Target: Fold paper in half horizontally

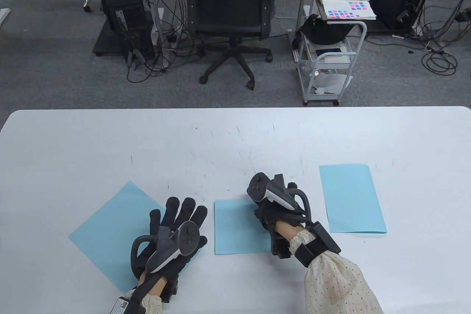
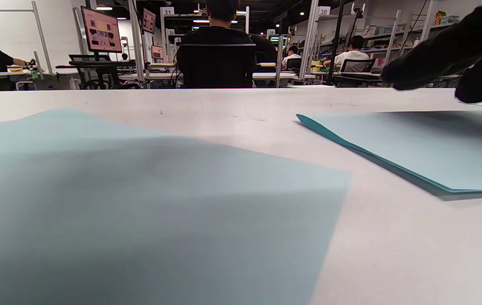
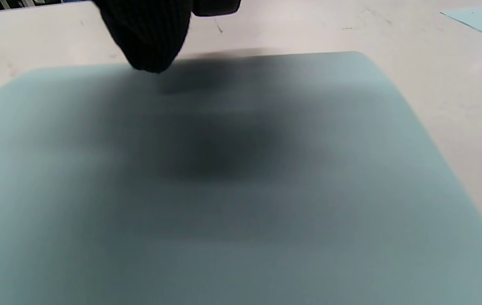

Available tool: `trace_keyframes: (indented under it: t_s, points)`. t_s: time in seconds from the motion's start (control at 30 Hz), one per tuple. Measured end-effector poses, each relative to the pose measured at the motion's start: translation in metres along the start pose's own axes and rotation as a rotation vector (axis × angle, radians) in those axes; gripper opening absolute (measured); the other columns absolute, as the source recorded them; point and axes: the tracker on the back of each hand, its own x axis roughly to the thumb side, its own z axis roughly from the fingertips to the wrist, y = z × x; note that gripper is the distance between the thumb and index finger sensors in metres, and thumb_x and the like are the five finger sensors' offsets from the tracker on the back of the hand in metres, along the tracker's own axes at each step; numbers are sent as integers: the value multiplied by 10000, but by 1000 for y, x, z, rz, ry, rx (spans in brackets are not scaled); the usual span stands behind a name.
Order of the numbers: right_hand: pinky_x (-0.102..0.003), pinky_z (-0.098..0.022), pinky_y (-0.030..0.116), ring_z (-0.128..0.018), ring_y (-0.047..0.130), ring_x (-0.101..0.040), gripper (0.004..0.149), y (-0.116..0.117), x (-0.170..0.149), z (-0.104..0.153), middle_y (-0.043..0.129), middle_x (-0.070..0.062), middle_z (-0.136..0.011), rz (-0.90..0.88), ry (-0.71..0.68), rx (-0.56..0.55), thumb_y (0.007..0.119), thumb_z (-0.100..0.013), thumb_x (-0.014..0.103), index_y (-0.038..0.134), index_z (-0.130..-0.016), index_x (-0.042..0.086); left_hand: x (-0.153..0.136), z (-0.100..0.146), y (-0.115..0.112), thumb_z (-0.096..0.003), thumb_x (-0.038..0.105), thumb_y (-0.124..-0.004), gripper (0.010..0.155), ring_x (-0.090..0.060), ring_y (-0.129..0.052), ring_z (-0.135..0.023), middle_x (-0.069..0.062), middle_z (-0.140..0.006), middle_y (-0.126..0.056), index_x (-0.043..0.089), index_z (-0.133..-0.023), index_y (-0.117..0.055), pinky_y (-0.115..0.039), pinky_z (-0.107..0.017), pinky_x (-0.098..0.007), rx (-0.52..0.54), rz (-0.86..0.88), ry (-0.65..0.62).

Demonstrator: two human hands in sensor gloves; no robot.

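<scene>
Three light blue papers lie on the white table (image 1: 235,137). An unfolded sheet (image 1: 110,229) sits turned like a diamond at the left. My left hand (image 1: 180,218) rests flat on its right part, fingers straight and spread. A folded sheet (image 1: 237,227) lies in the middle. My right hand (image 1: 266,211) is on its far right corner, its fingers mostly hidden under the tracker. In the right wrist view one fingertip (image 3: 148,40) comes down at the far edge of this paper (image 3: 241,178). The left wrist view shows the unfolded sheet (image 2: 139,212), the folded sheet (image 2: 427,148) and my right hand (image 2: 444,51) over it.
Another folded blue sheet (image 1: 351,198) lies at the right of the table. Beyond the table's far edge stand an office chair (image 1: 230,16) and a small cart (image 1: 331,52) with paper on top. Bare table surface stretches across the far half.
</scene>
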Motion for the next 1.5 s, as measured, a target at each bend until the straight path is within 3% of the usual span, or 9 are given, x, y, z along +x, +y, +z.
trace_keyframes:
  t_s: [0.1,0.33,0.6,0.73,0.9,1.03,1.27,1.5]
  points:
    - [-687,-721,89,-1091,177,-341,765,11,9,-9,432,30,-1173,78,14,55,816,-466,289,346,-1069,324,0,0,0,-373,655,-616,737,-169,-129,-1168,258,-1191,-167,613,-1012,-250,-252,-877,-577,-1,1,-1]
    - [-701,-717,88,-1079,243,-344,792,4,16,-22,483,-26,-1075,130,14,80,846,-414,245,406,-1073,255,-3,1,1,-373,655,-616,737,-169,-129,-1168,256,-1191,-166,611,-1013,-253,-252,-877,-578,3,8,6]
    - [-690,-722,84,-1054,259,-321,748,2,3,-28,497,26,-936,85,33,86,866,-379,300,463,-1009,322,-6,0,0,-374,655,-616,736,-172,-129,-1168,252,-1192,-165,609,-1015,-256,-253,-876,-578,-10,8,10]
    - [-685,-723,89,-1056,259,-322,670,2,-5,-29,495,36,-954,38,32,90,875,-380,335,504,-937,371,-6,0,0,-374,654,-616,736,-170,-129,-1167,253,-1192,-165,610,-1015,-257,-255,-877,-577,-13,8,13]
    - [-672,-732,123,-1056,353,-329,574,-1,-13,-20,644,52,-914,-25,9,60,794,-444,313,473,-908,417,-7,0,0,-373,655,-616,736,-170,-130,-1168,254,-1192,-167,610,-1015,-258,-256,-877,-576,-12,7,16]
    - [-646,-751,238,-1003,565,-307,485,-16,-25,-6,806,55,-796,-122,-4,1,700,-471,249,548,-915,369,-8,0,0,-373,654,-616,735,-171,-133,-1168,253,-1192,-168,609,-1015,-260,-258,-877,-576,-13,7,22]
    - [-629,-736,398,-889,720,-328,475,-50,-85,22,852,7,-716,-485,75,-159,659,-471,230,611,-943,249,-10,0,1,-374,654,-616,736,-171,-133,-1168,251,-1193,-168,607,-1017,-261,-258,-877,-577,-12,7,28]
    - [-642,-736,382,-893,694,-337,486,-60,-189,42,832,-9,-726,-866,399,-362,655,-484,228,580,-963,205,-11,-1,2,-374,655,-615,735,-170,-134,-1169,252,-1193,-169,608,-1016,-260,-258,-877,-577,-12,13,30]
